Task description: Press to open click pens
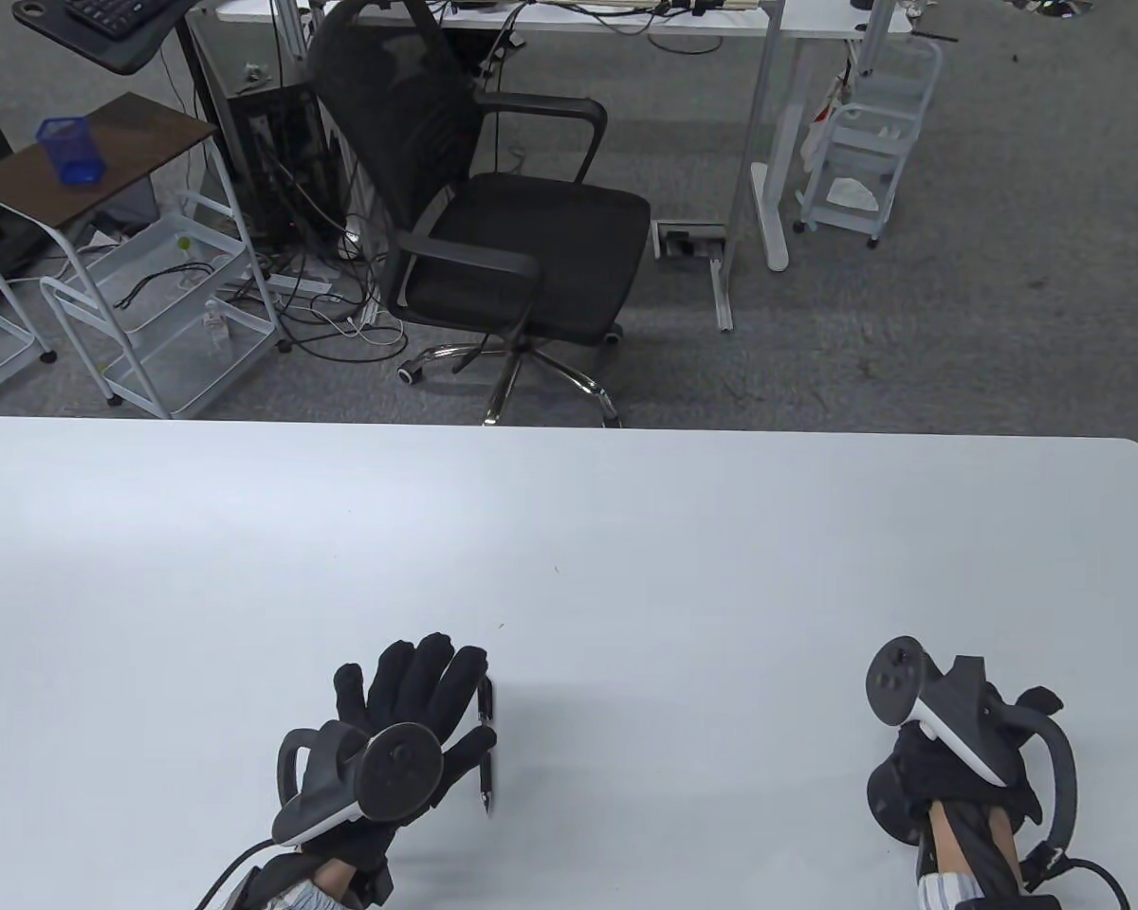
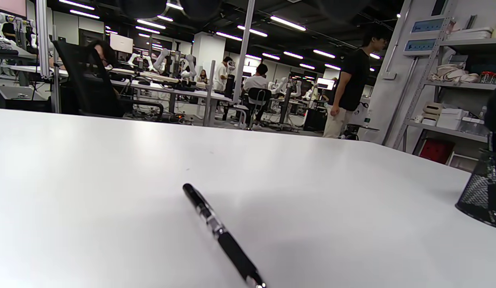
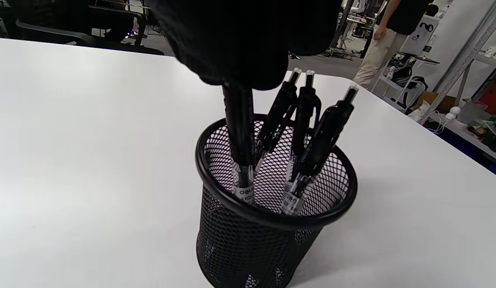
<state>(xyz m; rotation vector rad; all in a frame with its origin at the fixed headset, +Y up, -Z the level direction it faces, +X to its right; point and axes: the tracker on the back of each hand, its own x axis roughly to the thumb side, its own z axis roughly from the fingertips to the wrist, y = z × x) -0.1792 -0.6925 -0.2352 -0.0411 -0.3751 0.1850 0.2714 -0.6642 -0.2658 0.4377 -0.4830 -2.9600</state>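
Bright, even light from ceiling strip lamps (image 2: 287,23) washed my white table (image 1: 626,531), leaving only soft shadows beside my left hand (image 1: 408,720). My right-hand glove (image 3: 240,36) loomed dark and blurred at close range, while wide-angle distortion bent the background's edges.

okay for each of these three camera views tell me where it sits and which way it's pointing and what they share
Table view: overhead, facing down at the white table; left hand beside a pen, right hand.
Left wrist view: low above the tabletop, facing across it; no hand shows.
Right wrist view: above the mesh pen cup, gloved fingers at the top of one pen.
Shared: the pen on the table in table and left wrist views; the cup in both wrist views.
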